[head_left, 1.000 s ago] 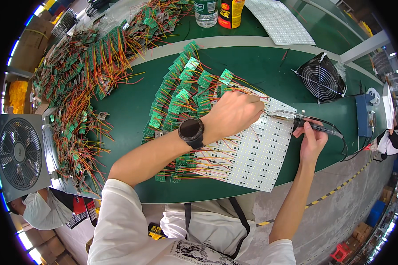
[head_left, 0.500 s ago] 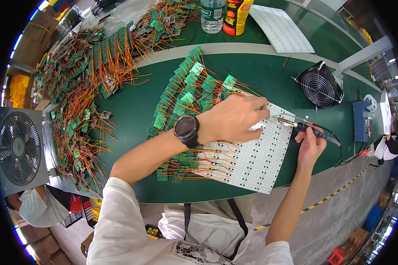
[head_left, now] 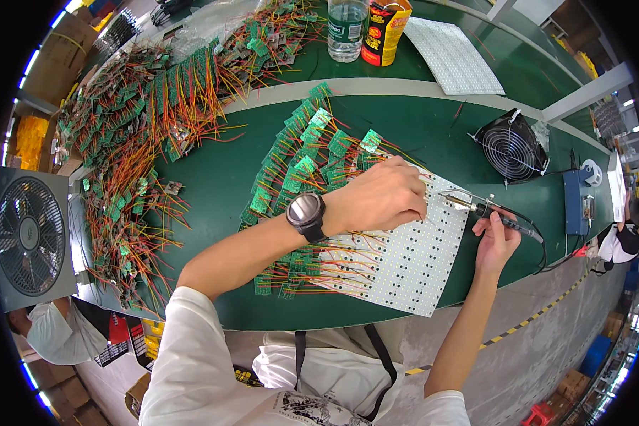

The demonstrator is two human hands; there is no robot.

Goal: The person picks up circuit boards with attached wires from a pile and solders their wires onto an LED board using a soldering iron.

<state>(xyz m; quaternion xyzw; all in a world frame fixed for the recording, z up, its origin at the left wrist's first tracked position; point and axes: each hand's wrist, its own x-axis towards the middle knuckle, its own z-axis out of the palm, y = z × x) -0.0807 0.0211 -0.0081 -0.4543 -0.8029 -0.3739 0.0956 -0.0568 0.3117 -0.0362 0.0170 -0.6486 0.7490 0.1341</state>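
Note:
A white LED panel sheet point(head_left: 405, 284) with rows of small dots lies on the green bench, tilted. My left hand point(head_left: 383, 195), with a black watch on its wrist, is over the sheet's upper left part. Its fingers are bent and pressed together, hiding whatever is between them. In my right hand point(head_left: 497, 245) is a soldering iron point(head_left: 483, 210) with a dark handle and a thin metal guide along it. Its tip is over the sheet's right part, apart from my left fingers. Small green circuit boards point(head_left: 305, 167) with red and yellow wires overlap the sheet's left side.
A large heap of wired boards point(head_left: 131, 128) covers the bench's left. A black fan point(head_left: 511, 148) and a blue box-shaped unit point(head_left: 576, 202) stand at right. Behind are a water bottle point(head_left: 346, 32), a yellow-black canister point(head_left: 385, 35) and another white sheet point(head_left: 453, 57).
My left hand has drawn slightly left and its fingers have closed together. My right hand keeps the soldering iron in nearly the same place. The whole view has shifted a little.

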